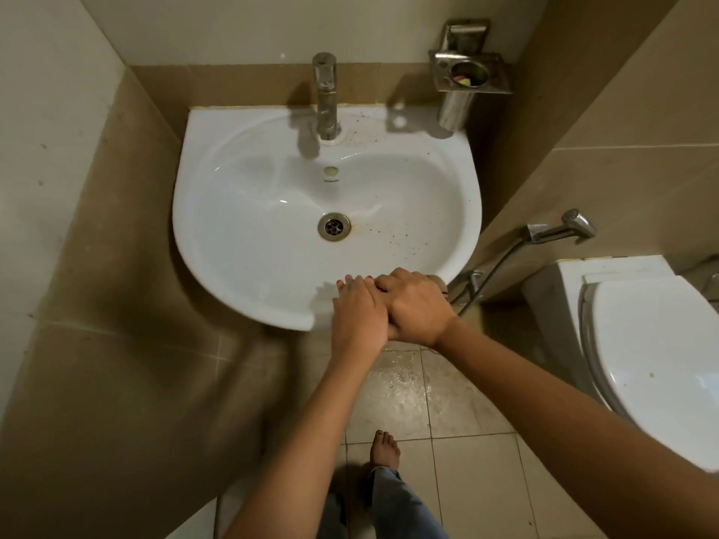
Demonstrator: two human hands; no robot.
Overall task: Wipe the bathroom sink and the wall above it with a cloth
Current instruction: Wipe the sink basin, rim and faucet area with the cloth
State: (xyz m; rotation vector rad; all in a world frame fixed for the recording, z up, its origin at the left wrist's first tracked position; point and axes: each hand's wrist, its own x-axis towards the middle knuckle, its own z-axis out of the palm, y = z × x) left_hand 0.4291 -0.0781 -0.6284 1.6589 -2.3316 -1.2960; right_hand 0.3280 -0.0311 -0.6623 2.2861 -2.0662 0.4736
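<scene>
left hand [356, 317] and right hand [418, 309] overlapping at near sink [241, 289] rim, fingers flat together | cloth not showing | risk: feet slipping, wet floor [400, 387] glistening

Steel toothbrush holder [469, 77] on wall at right; bidet sprayer [562, 229] hanging; toilet lid [657, 367] closed; floor tiles [404, 390] wet.

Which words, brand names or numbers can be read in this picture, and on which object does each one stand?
Only one text shows: a small dark brand mark on the sink, just below the overflow hole; it is too small and blurred to read.
The faucet, the metal holder and the toilet lid show no legible text.
</scene>
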